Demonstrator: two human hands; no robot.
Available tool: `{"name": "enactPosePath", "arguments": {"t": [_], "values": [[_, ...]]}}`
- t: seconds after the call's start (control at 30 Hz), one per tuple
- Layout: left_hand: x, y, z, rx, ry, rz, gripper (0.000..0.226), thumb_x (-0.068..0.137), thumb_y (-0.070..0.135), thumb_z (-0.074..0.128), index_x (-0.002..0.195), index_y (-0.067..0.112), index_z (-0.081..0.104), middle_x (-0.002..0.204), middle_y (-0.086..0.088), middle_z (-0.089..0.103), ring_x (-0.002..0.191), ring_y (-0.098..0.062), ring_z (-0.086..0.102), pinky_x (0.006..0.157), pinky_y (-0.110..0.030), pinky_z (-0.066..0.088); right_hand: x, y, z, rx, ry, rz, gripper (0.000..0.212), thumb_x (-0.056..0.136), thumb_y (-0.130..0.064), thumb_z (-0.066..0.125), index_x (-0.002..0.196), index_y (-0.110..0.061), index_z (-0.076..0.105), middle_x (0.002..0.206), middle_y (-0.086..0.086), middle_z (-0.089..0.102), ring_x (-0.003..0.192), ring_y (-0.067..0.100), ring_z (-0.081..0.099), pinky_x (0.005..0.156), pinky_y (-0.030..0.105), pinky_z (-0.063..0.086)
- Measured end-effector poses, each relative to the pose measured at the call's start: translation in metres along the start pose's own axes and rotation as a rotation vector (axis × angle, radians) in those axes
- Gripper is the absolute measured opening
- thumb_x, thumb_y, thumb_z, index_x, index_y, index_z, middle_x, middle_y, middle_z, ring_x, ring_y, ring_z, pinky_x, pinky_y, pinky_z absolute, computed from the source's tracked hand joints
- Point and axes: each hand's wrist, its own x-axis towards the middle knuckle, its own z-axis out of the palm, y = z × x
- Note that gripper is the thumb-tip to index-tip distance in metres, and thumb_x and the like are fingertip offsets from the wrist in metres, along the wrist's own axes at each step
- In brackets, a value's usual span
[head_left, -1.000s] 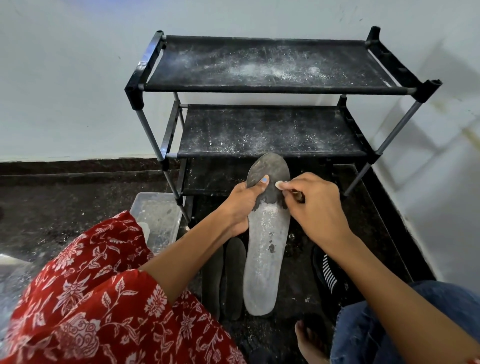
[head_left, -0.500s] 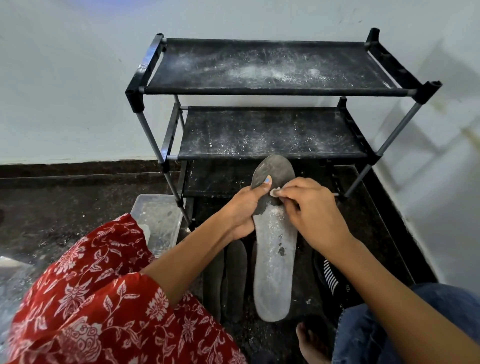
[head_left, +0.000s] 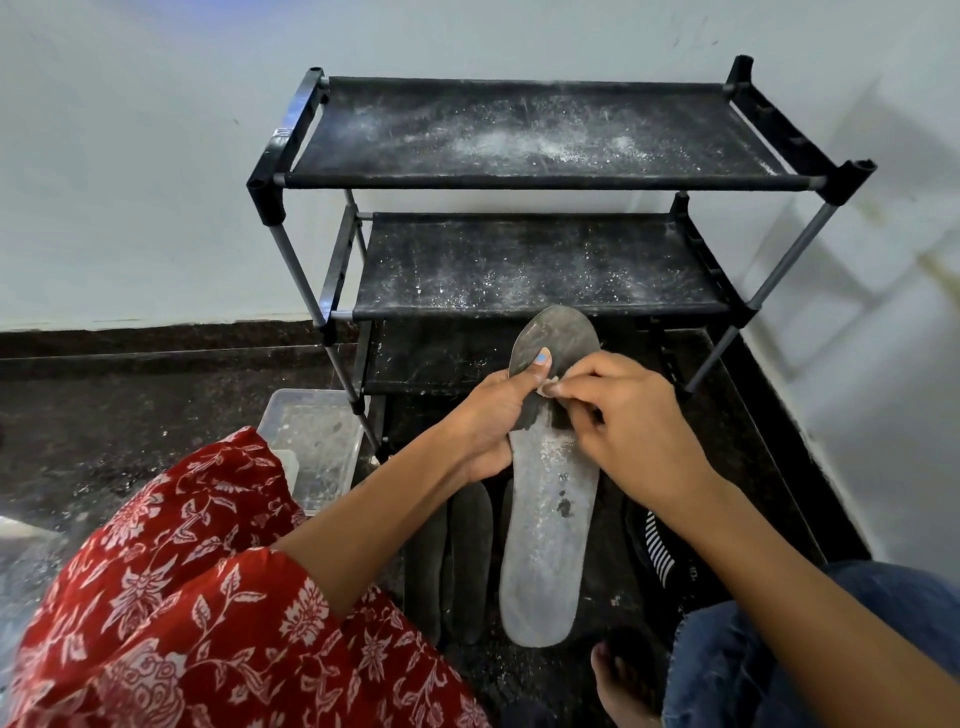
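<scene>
Where the white wall meets the dark floor, a black rack stands with three shelves. White dust lies on its top two shelves.

In front of the low shelf is the insole, held up between both hands. It is long and grey. Its round toe end points up at the rack and looks dark and smooth. The rest, down to the heel end near the person, is pale and dusty, with white specks and one dark spot. I cannot tell if the heel end touches the floor.

The left hand grips the insole's left edge, with its thumb on top. The right hand sits on the insole where dark meets pale, its fingers curled in tight.

A clear tub sits by the rack's left leg. Dark insoles lie flat on the floor, just left of the grey one. A black shoe with white stripes lies to its right.

Smallest is a pale bit, pinched in the right fingers and touching the insole.
</scene>
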Motion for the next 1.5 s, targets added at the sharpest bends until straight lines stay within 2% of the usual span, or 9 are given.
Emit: {"name": "enactPosePath", "arguments": {"t": [0.23,0.3,0.4,0.53,0.83,1.0,1.17,1.37,1.5], "values": [[-0.003,0.004,0.001,-0.019,0.045,-0.011,0.034,0.098,0.031,0.045,0.092,0.005,0.065,0.079,-0.007,0.071,0.07,-0.016,0.069,0.064,-0.025,0.058,-0.01,-0.01,0.004,0.051,-0.194,0.036,0.026,0.078,0.005,0.06,0.092,-0.011,0.075,0.091,0.001,0.068,0.082,0.011,0.062,0.077,0.017,0.046],[-0.006,0.005,0.005,-0.022,0.026,-0.02,0.034,0.099,0.031,0.045,0.095,0.004,0.065,0.083,-0.009,0.071,0.072,-0.017,0.069,0.067,-0.027,0.058,-0.014,-0.012,-0.001,0.117,-0.149,0.086,0.028,0.076,0.007,0.061,0.092,-0.012,0.075,0.089,0.0,0.069,0.076,0.003,0.058,0.072,0.005,0.039],[-0.014,0.007,0.012,-0.086,-0.035,-0.018,0.034,0.1,0.027,0.041,0.102,0.002,0.063,0.087,-0.011,0.072,0.075,-0.019,0.07,0.068,-0.029,0.058,-0.02,-0.013,-0.011,0.141,0.018,0.162,0.027,0.076,0.007,0.064,0.092,-0.011,0.075,0.088,-0.001,0.068,0.073,-0.002,0.055,0.071,0.0,0.037],[-0.032,0.006,0.018,-0.156,-0.127,0.009,0.033,0.099,0.021,0.036,0.108,0.002,0.061,0.093,-0.01,0.073,0.081,-0.019,0.071,0.068,-0.029,0.057,-0.029,-0.021,-0.016,0.069,0.064,0.177,0.023,0.079,0.004,0.062,0.094,-0.009,0.074,0.09,0.002,0.067,0.071,0.001,0.053,0.072,0.011,0.042],[-0.07,-0.02,0.014,-0.166,-0.084,0.025,0.039,0.103,0.029,0.031,0.113,0.006,0.061,0.101,-0.01,0.072,0.091,-0.018,0.07,0.073,-0.029,0.057,-0.054,-0.042,-0.012,0.081,0.13,0.167,0.022,0.08,0.004,0.064,0.095,-0.009,0.073,0.091,0.002,0.068,0.082,0.011,0.064,0.078,0.024,0.053],[-0.07,-0.031,0.005,-0.168,0.011,0.033,0.036,0.103,0.028,0.033,0.105,0.007,0.062,0.092,-0.007,0.074,0.081,-0.015,0.071,0.066,-0.025,0.057,-0.063,-0.053,0.002,0.064,-0.037,0.115,0.019,0.081,-0.001,0.064,0.097,-0.008,0.073,0.093,0.003,0.067,0.088,0.014,0.062,0.084,0.024,0.05],[-0.063,-0.033,0.006,-0.122,0.094,-0.003,0.036,0.102,0.028,0.036,0.118,0.002,0.056,0.105,-0.012,0.068,0.088,-0.018,0.068,0.075,-0.026,0.058,-0.06,-0.051,0.002,0.069,-0.218,0.095,0.025,0.076,0.004,0.061,0.092,-0.011,0.074,0.091,0.0,0.068,0.088,0.012,0.061,0.082,0.028,0.051],[-0.058,-0.03,0.006,-0.077,0.076,-0.018,0.034,0.103,0.029,0.034,0.103,0.007,0.06,0.082,-0.006,0.072,0.074,-0.015,0.07,0.064,-0.027,0.057,-0.051,-0.049,0.004,0.143,0.021,0.111,0.021,0.079,0.006,0.062,0.093,-0.006,0.073,0.09,0.004,0.068,0.085,0.014,0.063,0.081,0.026,0.052],[-0.058,-0.029,0.007,-0.13,0.09,-0.009,0.031,0.103,0.026,0.033,0.095,0.009,0.058,0.066,0.0,0.071,0.057,-0.006,0.067,0.052,-0.017,0.052,-0.053,-0.052,0.012,0.104,-0.054,0.131,0.018,0.082,0.0,0.061,0.096,-0.005,0.072,0.094,0.006,0.069,0.09,0.017,0.063,0.086,0.029,0.05]]}}
